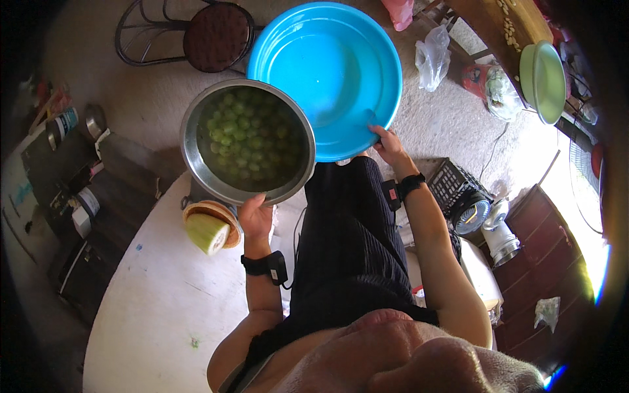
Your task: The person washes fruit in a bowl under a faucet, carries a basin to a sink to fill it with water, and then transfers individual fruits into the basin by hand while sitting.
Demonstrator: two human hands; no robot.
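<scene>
My left hand (pixel 255 216) grips the near rim of a stainless steel bowl (pixel 193 156), its thumb over the edge. Green grapes or similar round green fruits (pixel 243 132) lie in water inside the bowl. My right hand (pixel 388 144) holds the near right rim of a large blue plastic basin (pixel 324 73), with the thumb inside. The basin holds nothing but perhaps a little water. In the picture the steel bowl overlaps the basin's lower left rim; whether they touch I cannot tell.
A white table (pixel 162 294) stands at the left, bearing a cut green gourd or melon (pixel 206 233) by a small basket (pixel 211 209). A round-seated chair (pixel 218 37) is beyond. At right are a green basin (pixel 543 81), a black crate (pixel 449 189) and a plastic bag (pixel 433 56).
</scene>
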